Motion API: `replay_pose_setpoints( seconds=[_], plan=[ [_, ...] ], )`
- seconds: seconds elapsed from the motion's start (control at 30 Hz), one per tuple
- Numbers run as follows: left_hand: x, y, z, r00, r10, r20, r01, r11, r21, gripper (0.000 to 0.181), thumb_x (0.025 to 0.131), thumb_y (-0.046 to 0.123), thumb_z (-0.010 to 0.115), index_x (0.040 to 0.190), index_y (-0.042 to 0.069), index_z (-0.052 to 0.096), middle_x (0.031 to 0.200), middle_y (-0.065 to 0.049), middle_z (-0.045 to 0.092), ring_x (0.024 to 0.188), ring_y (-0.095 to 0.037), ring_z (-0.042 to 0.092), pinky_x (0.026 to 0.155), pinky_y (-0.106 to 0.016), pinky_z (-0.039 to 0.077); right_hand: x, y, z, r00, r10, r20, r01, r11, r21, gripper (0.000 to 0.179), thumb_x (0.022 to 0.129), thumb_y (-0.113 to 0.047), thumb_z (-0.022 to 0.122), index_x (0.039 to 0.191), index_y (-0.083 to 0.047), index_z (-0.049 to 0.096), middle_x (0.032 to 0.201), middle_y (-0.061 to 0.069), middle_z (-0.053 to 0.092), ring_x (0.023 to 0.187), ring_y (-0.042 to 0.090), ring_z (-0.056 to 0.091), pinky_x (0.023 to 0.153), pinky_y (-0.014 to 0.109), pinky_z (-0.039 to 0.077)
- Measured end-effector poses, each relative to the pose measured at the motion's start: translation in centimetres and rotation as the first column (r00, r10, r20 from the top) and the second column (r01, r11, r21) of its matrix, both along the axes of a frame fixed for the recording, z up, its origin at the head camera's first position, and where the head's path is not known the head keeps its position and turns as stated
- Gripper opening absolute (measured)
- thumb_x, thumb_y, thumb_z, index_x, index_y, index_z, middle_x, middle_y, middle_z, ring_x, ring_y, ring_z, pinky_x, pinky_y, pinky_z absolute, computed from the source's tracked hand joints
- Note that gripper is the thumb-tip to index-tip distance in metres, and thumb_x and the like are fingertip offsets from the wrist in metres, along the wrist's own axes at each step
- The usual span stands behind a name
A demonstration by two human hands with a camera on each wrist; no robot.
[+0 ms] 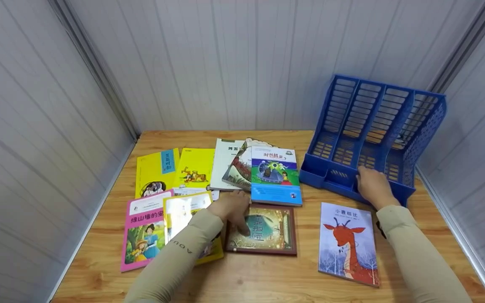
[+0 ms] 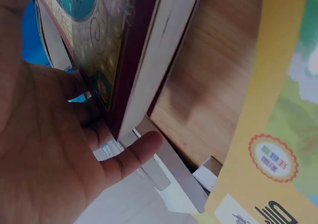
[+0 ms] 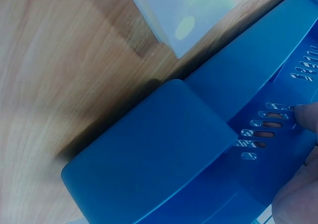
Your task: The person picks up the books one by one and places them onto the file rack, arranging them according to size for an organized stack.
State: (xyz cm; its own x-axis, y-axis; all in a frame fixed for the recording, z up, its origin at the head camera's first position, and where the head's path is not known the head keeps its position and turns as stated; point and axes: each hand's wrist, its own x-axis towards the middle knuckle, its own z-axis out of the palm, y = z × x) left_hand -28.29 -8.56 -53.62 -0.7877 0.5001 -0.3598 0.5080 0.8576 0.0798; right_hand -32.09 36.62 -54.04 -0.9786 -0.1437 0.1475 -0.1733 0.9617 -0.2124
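My left hand (image 1: pixel 235 210) grips the left end of a brown-bordered hardcover book (image 1: pixel 274 231), thumb over its cover and fingers at its far edge. In the left wrist view, the hardcover's (image 2: pixel 136 70) corner sits against the fingers, and the little finger (image 2: pixel 144 147) reaches past it. My right hand (image 1: pixel 375 187) holds the front lip of a blue file rack (image 1: pixel 331 172) with tall slotted dividers. The right wrist view shows fingertips over the rack's slotted floor (image 3: pixel 278 159). Just left of that forearm lies a lilac book with a red deer (image 1: pixel 347 244).
Left of the hardcover lie a pink book (image 1: pixel 145 231), a yellow-bordered book (image 1: pixel 183 210) and two yellow books (image 1: pixel 154 168) behind. A blue-and-white book (image 1: pixel 274 176) overlaps others at the back. Panel walls (image 1: pixel 225 63) enclose the wooden table (image 1: pixel 259 277).
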Motion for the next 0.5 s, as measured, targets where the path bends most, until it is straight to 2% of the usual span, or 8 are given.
replay_pose_setpoints(
  seconds=[0.13,0.23,0.3,0.37,0.5],
  plan=[
    [-0.3,-0.1,0.4,0.999,0.027,0.048,-0.028,0.999,0.034,0.081,0.078,0.055,0.095,0.137,0.007,0.067,0.133,-0.013,0.066,0.12,-0.027,0.062,0.106,-0.046,0.057,0.0,0.0,0.1,1.0,-0.001,0.006,0.001,1.0,0.001,0.033,0.11,-0.005,0.053,0.132,0.019,0.059,0.119,0.044,0.068,0.109,0.063,0.066,0.097,0.075,0.05],
    [-0.4,-0.4,0.4,0.989,0.067,0.131,-0.079,0.993,0.087,0.061,0.079,0.047,0.096,0.12,0.008,0.073,0.116,-0.008,0.072,0.101,-0.023,0.064,0.096,-0.043,0.06,0.0,0.0,0.2,0.999,-0.012,0.03,0.012,1.0,-0.001,0.034,0.111,-0.006,0.052,0.134,0.019,0.058,0.122,0.044,0.067,0.112,0.063,0.065,0.1,0.075,0.049],
    [-0.5,-0.7,0.4,0.978,0.095,0.185,-0.118,0.986,0.119,0.051,0.079,0.043,0.097,0.108,0.011,0.071,0.102,-0.004,0.072,0.089,-0.02,0.061,0.087,-0.042,0.059,0.0,-0.1,0.2,0.999,-0.018,0.041,0.018,1.0,-0.001,0.035,0.111,-0.006,0.051,0.135,0.019,0.057,0.124,0.044,0.066,0.113,0.063,0.064,0.102,0.076,0.048],
    [-0.6,-1.0,0.4,0.969,0.114,0.219,-0.146,0.98,0.136,0.047,0.078,0.041,0.098,0.102,0.013,0.069,0.096,-0.001,0.07,0.086,-0.02,0.06,0.084,-0.041,0.058,-0.1,-0.1,0.2,0.999,-0.02,0.047,0.02,1.0,0.0,0.035,0.111,-0.006,0.051,0.135,0.019,0.057,0.124,0.044,0.066,0.114,0.063,0.064,0.102,0.076,0.048],
    [-0.8,-1.4,0.3,0.953,0.131,0.272,-0.178,0.971,0.157,0.05,0.079,0.041,0.098,0.109,0.013,0.069,0.1,0.0,0.07,0.091,-0.021,0.063,0.088,-0.044,0.059,-0.1,-0.1,0.1,0.999,-0.019,0.048,0.019,1.0,-0.002,0.036,0.111,-0.006,0.051,0.136,0.019,0.057,0.124,0.044,0.066,0.114,0.063,0.064,0.103,0.075,0.048]
  ],
)
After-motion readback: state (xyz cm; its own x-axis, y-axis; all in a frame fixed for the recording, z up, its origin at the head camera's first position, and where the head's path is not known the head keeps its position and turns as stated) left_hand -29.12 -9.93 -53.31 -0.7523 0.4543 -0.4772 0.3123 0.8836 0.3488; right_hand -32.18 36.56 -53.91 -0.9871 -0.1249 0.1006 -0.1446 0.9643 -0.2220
